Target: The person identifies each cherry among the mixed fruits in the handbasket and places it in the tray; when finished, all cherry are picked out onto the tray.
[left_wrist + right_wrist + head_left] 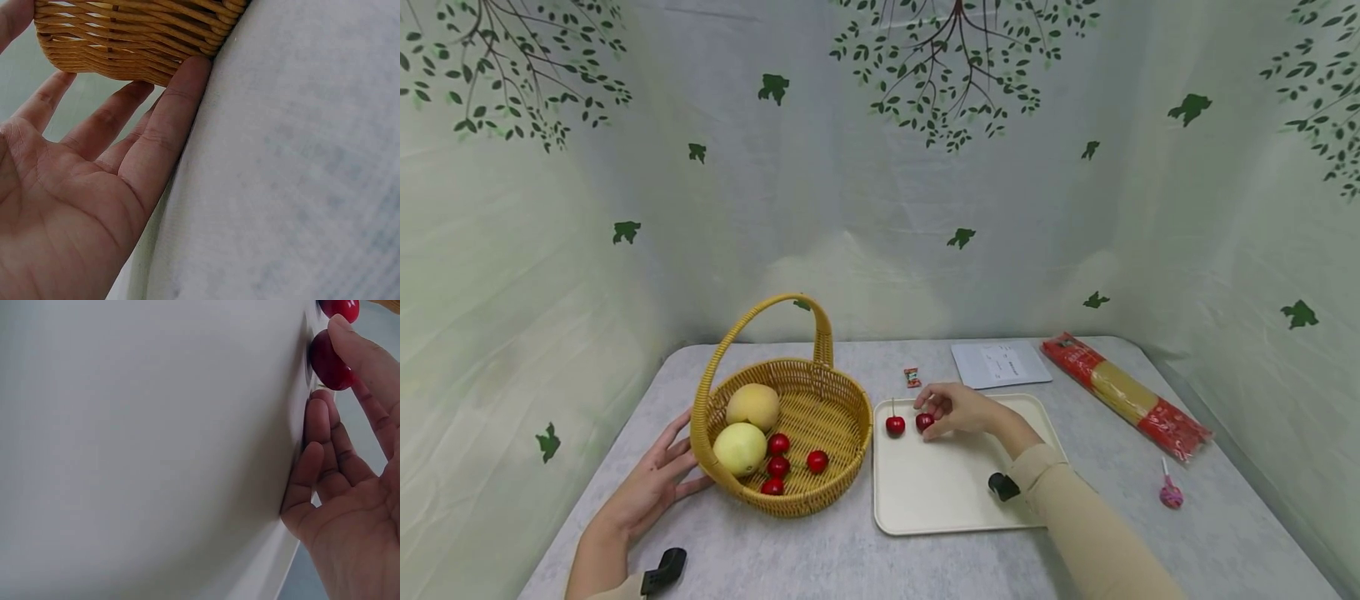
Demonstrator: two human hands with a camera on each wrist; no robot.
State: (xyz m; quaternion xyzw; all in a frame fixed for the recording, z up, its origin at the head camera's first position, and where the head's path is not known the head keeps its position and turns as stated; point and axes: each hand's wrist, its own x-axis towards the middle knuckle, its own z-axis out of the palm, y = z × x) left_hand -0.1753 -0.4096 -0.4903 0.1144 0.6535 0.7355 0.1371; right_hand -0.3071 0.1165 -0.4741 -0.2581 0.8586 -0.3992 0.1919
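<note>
My left hand (651, 479) rests its fairly straight, spread fingers against the outer left side of a yellow wicker basket (842, 483); the left wrist view shows the fingertips (192, 65) at the woven wall (137, 37). My right hand (958, 410) is over a cream tray (940, 508) and pinches a dark red cherry (924, 422) between thumb and finger. In the right wrist view, the thumb lies on that cherry (329, 362), while the other fingers curl on the tray. Another cherry (895, 426), with its stem upright, sits just left of it on the tray.
Inside the basket are a yellow peach-like fruit (753, 407), a pale green fruit (740, 449) and several cherries (817, 461). A small wrapped candy (912, 377), a white booklet (992, 364), a long red-and-yellow packet (1123, 392) and a lollipop (1170, 492) lie around the tray.
</note>
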